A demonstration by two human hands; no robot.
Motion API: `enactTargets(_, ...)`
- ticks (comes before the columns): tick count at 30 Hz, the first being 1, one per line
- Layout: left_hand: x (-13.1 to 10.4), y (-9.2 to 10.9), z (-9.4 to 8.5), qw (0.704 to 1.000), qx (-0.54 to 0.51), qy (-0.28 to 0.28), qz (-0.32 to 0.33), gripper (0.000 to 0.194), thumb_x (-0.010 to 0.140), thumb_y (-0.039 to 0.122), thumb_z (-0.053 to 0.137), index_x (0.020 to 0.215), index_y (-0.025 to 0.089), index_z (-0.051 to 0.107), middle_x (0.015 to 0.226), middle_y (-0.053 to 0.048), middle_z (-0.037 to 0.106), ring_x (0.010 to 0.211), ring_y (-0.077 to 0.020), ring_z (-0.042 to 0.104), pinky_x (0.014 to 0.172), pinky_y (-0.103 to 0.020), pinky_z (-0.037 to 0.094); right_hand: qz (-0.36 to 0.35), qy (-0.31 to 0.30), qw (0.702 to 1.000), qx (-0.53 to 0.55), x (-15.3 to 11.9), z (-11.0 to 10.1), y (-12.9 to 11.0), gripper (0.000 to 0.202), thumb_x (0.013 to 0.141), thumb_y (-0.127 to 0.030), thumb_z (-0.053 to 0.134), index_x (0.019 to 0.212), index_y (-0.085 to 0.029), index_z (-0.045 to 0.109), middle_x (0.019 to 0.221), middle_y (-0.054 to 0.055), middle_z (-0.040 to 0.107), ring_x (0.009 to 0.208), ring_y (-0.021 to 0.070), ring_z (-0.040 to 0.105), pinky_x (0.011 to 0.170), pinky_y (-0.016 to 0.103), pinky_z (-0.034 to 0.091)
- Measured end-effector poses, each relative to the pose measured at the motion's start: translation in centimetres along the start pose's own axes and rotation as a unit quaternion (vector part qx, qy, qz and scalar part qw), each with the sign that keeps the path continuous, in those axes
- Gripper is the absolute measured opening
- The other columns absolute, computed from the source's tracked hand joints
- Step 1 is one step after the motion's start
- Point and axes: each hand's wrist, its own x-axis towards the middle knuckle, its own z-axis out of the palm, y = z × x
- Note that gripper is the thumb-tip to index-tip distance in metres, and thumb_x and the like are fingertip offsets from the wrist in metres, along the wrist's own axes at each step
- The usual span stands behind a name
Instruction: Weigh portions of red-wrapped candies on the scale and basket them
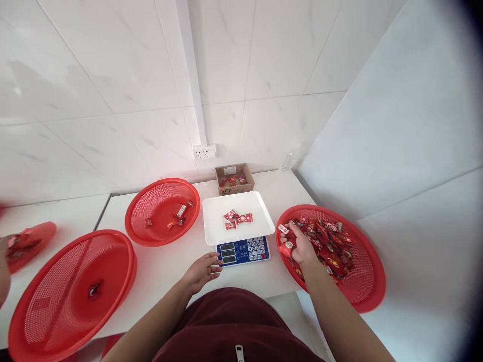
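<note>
My right hand [302, 246] is closed on a few red-wrapped candies [286, 248] over the left part of a red basket [372, 281]. Many more wrapped candies [334, 251] are heaped in that basket. My left hand [204, 271], fingers apart and holding nothing, hovers by the front left corner of a digital scale [241, 251] with a blue keypad panel. On the scale rests a white tray [217, 229], where several red and white wrapped candies [237, 219] lie in a small cluster.
Left of the scale a red basket [134, 221] holds several candies. Nearer, another red basket [124, 246] holds one dark-red packet [94, 289]. Behind the tray stands a cardboard box [236, 189] with red packets. At the far left, another person's hand [3, 271] is beside a red container [45, 234].
</note>
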Motion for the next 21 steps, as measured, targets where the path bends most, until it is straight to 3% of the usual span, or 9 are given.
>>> enactTargets(2, 0.0, 0.4, 1.4, 0.999, 0.009, -0.041, 0.013, 0.033, 0.074, 0.032, 0.067, 0.100, 0.018, 0.054, 0.092, -0.006, 0.064, 0.073, -0.0134, 0.061, 0.071, -0.028, 0.045, 0.048, -0.063, 0.997, -0.016, -1.1, 2.5, 0.5, 0.018, 0.070, -0.033, 0.065, 0.074, -0.020, 0.054, 0.056, -0.004, 0.057, 0.043, 0.0057, 0.049, 0.038, 0.014, 0.037)
enactTargets(5, 0.1, 1.1, 3.7, 0.996, 0.007, -0.086, 0.032, 0.039, 0.073, 0.035, 0.068, 0.105, 0.019, 0.054, 0.093, -0.006, 0.064, 0.072, -0.0135, 0.061, 0.072, -0.029, 0.045, 0.118, -0.135, 0.979, -0.097, -2.6, 5.6, 3.2, 0.019, 0.072, -0.036, 0.063, 0.074, -0.018, 0.056, 0.053, -0.003, 0.056, 0.040, 0.0054, 0.047, 0.035, 0.013, 0.033)
enactTargets(9, 1.0, 1.2, 5.5, 0.996, 0.014, -0.051, 0.068, 0.028, 0.073, 0.027, 0.069, 0.093, 0.015, 0.055, 0.077, -0.004, 0.065, 0.062, -0.0115, 0.061, 0.066, -0.026, 0.046, 0.132, -0.194, 0.959, -0.161, -4.0, 7.7, 7.3, 0.021, 0.071, -0.038, 0.064, 0.073, -0.018, 0.059, 0.058, -0.002, 0.058, 0.045, 0.0062, 0.051, 0.038, 0.015, 0.038)
enactTargets(12, 2.1, 1.4, 5.7, 0.997, 0.005, 0.008, 0.080, 0.021, 0.074, 0.021, 0.068, 0.085, 0.013, 0.053, 0.065, -0.002, 0.061, 0.055, -0.0103, 0.059, 0.061, -0.023, 0.046, 0.153, -0.160, 0.962, -0.157, -4.1, 8.1, 8.6, 0.019, 0.073, -0.037, 0.063, 0.076, -0.018, 0.059, 0.059, -0.003, 0.059, 0.045, 0.0066, 0.053, 0.037, 0.014, 0.039)
enactTargets(15, 2.9, 2.2, 5.6, 0.995, -0.019, 0.031, 0.089, 0.026, 0.078, 0.021, 0.064, 0.099, 0.014, 0.049, 0.072, -0.002, 0.062, 0.060, -0.0096, 0.061, 0.067, -0.023, 0.048, 0.167, -0.091, 0.975, -0.117, -3.3, 7.9, 8.2, 0.016, 0.077, -0.034, 0.060, 0.081, -0.019, 0.059, 0.063, -0.001, 0.061, 0.043, 0.0059, 0.053, 0.034, 0.014, 0.038)
enactTargets(18, 3.0, 3.1, 5.5, 0.996, -0.022, 0.038, 0.081, 0.047, 0.080, 0.025, 0.061, 0.119, 0.018, 0.036, 0.086, -0.005, 0.062, 0.069, -0.0120, 0.063, 0.073, -0.027, 0.049, 0.157, -0.022, 0.987, -0.034, -2.0, 7.5, 7.2, 0.012, 0.080, -0.032, 0.058, 0.082, -0.020, 0.058, 0.068, 0.000, 0.064, 0.043, 0.0051, 0.053, 0.035, 0.013, 0.040)
enactTargets(21, 2.4, 3.0, 5.6, 0.999, 0.010, 0.019, 0.044, 0.050, 0.077, 0.028, 0.065, 0.118, 0.020, 0.039, 0.090, -0.005, 0.061, 0.069, -0.0130, 0.062, 0.074, -0.031, 0.049, 0.140, 0.009, 0.989, 0.038, -1.1, 7.1, 6.7, 0.011, 0.081, -0.031, 0.056, 0.079, -0.020, 0.056, 0.066, -0.001, 0.064, 0.045, 0.0059, 0.052, 0.037, 0.015, 0.043)
